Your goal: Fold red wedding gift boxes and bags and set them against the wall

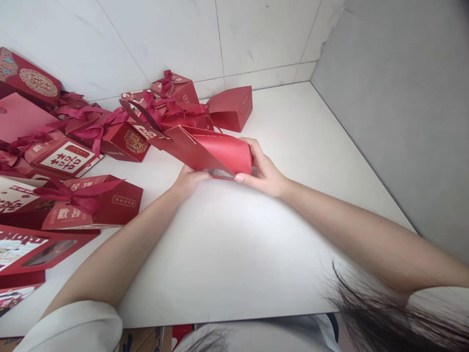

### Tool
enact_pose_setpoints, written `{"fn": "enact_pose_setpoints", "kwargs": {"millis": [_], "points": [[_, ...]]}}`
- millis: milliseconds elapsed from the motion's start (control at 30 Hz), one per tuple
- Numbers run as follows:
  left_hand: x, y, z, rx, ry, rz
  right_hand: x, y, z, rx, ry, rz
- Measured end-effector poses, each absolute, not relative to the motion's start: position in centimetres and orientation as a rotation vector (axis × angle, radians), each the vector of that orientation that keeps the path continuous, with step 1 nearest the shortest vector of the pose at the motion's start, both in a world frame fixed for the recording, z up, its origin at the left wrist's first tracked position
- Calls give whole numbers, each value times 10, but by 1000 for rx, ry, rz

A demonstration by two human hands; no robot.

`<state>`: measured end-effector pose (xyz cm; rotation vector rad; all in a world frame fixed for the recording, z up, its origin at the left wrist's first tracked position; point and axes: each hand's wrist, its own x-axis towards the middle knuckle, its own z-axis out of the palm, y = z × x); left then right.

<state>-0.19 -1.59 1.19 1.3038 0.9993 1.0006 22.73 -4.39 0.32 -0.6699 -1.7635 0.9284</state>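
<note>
Red handled box (pixel 224 147) sits between the hands, long axis far-left to near-right: right hand (pixel 266 172) clasps its right end, left hand (pixel 187 182) grips its near edge, fingers hidden.

1. I have a red gift box (pixel 216 151) tilted between my left hand (pixel 188 181) and right hand (pixel 269 171).
2. Its dark red strap handle (pixel 126 103) loops out at the upper left.
3. A flat, darker side panel (pixel 188 151) slants down toward my right thumb.
4. Beyond it, a brighter red panel (pixel 227 149) bulges, rounded, with pale dashes along its upper edge.
</note>
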Motion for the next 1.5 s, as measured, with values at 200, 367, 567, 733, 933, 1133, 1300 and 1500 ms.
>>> {"fn": "enact_pose_setpoints", "kwargs": {"millis": [200, 367, 567, 733, 933, 1133, 1300, 1500], "points": [[-3, -13, 7, 1327, 997, 992, 228, -44, 4, -709, -1767, 952], [-2, -14, 9, 1309, 988, 964, 229, -46, 7, -724, -1767, 971], [0, -15, 11, 1318, 987, 978, 229, -47, 9, -736, -1763, 988], [1, -17, 12, 1323, 1026, 994, 230, -47, 8, -760, -1766, 982], [1, -17, 11, 1346, 962, 1008, 230, -46, 6, -731, -1780, 952], [-1, -10, 4, 1406, 834, 1006, 229, -44, 4, -676, -1778, 923], [-8, -1, -9, 1509, 751, 1300, 230, -44, 1, -723, -1830, 926], [-5, -10, 1, 1699, 880, 1600, 229, -48, 0, -707, -1915, 796]]}}
